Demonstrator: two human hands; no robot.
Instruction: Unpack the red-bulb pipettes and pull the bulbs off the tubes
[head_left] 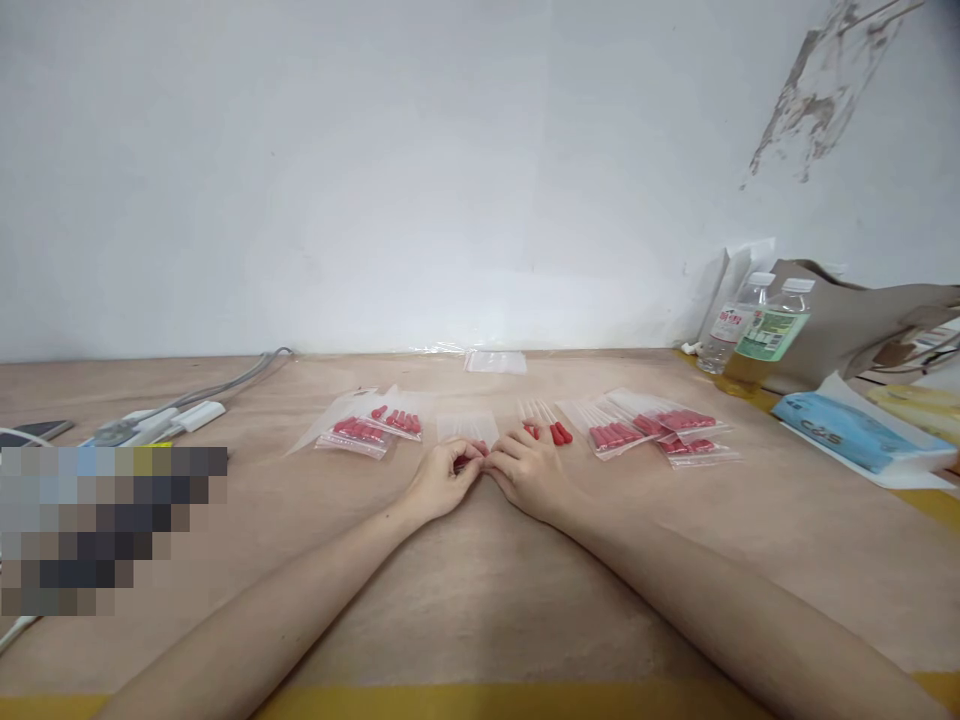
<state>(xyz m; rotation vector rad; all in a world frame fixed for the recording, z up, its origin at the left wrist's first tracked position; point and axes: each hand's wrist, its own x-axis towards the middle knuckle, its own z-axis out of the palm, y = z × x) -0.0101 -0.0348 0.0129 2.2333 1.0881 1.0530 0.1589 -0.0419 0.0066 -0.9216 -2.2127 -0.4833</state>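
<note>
In the head view, my left hand and my right hand meet at the middle of the table. Their fingers are closed on the near end of a small clear plastic bag, which lies flat. Red-handled pieces show in it, partly covered by my fingers. Just beyond my right hand lie several loose red-handled tools with thin pale shafts; their exact kind is too small to tell. Filled bags of red-handled pieces lie to the left and to the right, some overlapping.
A stack of flat clear bags lies near the wall. At right stand two bottles by a grey-brown bag, with a blue tissue pack in front. A power strip with a cable and a phone are at left.
</note>
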